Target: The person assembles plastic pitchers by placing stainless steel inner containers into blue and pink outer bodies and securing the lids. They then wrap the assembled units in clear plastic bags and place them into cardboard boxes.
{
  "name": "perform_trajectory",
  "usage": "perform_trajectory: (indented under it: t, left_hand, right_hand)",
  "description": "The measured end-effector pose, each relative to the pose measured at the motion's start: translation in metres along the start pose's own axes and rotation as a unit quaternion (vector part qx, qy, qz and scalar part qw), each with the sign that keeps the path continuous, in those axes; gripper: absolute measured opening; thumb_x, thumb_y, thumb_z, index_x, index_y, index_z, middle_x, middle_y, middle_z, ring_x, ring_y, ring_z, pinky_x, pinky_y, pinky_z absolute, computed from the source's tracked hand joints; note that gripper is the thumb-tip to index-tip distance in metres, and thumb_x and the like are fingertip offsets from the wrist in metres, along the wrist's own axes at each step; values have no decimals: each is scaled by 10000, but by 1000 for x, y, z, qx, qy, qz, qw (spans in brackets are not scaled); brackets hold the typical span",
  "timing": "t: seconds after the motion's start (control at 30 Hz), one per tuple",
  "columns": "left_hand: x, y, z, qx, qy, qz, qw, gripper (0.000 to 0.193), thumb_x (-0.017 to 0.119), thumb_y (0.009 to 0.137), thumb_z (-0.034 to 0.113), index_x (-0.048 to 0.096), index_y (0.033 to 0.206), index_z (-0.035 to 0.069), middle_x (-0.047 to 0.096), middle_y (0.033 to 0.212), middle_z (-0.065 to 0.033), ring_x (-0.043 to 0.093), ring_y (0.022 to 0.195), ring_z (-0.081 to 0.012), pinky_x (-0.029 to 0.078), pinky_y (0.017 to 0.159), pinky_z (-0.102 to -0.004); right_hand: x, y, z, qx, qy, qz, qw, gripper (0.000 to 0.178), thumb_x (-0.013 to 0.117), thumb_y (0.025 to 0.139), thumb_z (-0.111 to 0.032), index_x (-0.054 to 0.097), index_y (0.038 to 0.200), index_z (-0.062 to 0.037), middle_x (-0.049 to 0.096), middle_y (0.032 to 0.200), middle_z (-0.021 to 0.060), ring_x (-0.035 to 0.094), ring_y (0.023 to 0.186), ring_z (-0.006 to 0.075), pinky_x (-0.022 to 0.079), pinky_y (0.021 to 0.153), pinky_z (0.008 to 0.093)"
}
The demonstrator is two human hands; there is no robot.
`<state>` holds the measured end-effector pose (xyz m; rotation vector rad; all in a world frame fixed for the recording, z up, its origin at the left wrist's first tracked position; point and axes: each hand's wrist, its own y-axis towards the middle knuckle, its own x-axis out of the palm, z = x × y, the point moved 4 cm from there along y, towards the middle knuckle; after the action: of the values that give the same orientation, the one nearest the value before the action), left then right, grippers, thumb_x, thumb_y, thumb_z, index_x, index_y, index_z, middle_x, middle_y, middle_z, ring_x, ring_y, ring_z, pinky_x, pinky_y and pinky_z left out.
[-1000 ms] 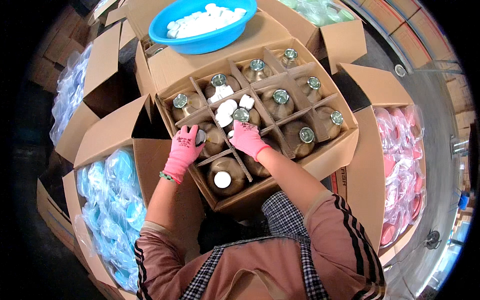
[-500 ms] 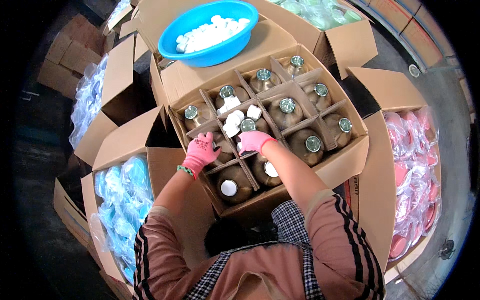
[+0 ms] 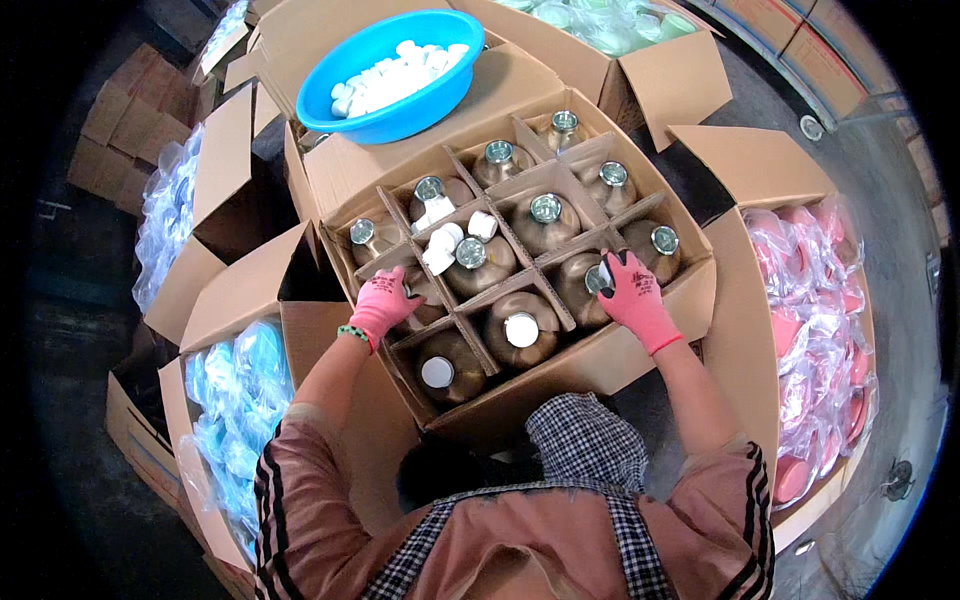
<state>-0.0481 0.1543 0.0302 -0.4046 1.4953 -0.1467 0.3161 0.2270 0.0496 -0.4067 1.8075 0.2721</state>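
A divided cardboard carton (image 3: 560,385) holds several clear bottles standing upright in its compartments. My left hand (image 3: 383,303), in a pink glove, curls round the top of a bottle at the carton's left side; its fingers hide most of the neck. My gloved right hand (image 3: 634,300) grips the top of another bottle (image 3: 580,288) at the right front, where a pale round edge shows by the fingertips. White caps sit on a front-left bottle (image 3: 437,373) and the bottle beside it (image 3: 521,331). Loose white caps (image 3: 440,250) rest around an uncapped bottle (image 3: 470,252) in the middle.
A blue basin (image 3: 425,115) of white caps stands on the carton's far flap. Open boxes surround me: blue bagged items (image 3: 240,400) at left, pink bagged pieces (image 3: 815,330) at right, green ones (image 3: 600,25) behind. Stacked cartons (image 3: 130,120) stand at far left.
My right hand has moved right, from the middle of the carton to the right-front bottle. A white-capped bottle at the front now shows fully. My left hand stays at the same bottle.
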Motion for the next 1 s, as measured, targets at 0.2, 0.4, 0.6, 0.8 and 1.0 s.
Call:
perform_trajectory:
  t: [0.2,0.4,0.6,0.8,1.0]
  left_hand:
    - [14,-8,1,-14,4,129,992,447,581,719,414,455,944,49,530,878,-203,568,777,-350,469,673,-418]
    - [10,-10,0,-16,5,129,991,563,615,692,445,443,1012,15,478,961,-219,530,879,-360,453,723,-416]
    - [-54,1,59,110,10,165,980,663,668,622,445,449,1065,3,475,1039,-172,454,976,-322,353,853,-415]
    - [-10,28,64,49,74,131,987,563,666,641,365,465,1050,35,525,979,-144,481,950,-289,375,821,-394]
    - [-66,37,-46,-17,-267,277,923,478,637,692,261,470,1061,8,526,995,-205,497,983,-345,417,830,-395]
  right_hand:
    - [14,12,-9,-49,-24,-131,990,501,653,657,-359,461,1017,-68,517,958,169,553,866,340,474,704,424]
    - [19,25,-19,-150,-33,-120,981,463,647,668,-357,484,967,-44,551,922,173,556,881,318,468,717,414]
    - [32,29,-15,-64,-84,-92,990,360,584,707,-345,523,868,-29,583,823,174,590,773,305,472,677,395]
    - [33,35,-28,-3,-110,-97,989,367,585,705,-331,527,891,-21,588,836,178,596,781,292,475,686,379]
    - [35,36,-29,-4,-157,-126,980,409,588,718,-367,494,922,-26,576,876,168,586,808,286,470,689,374]
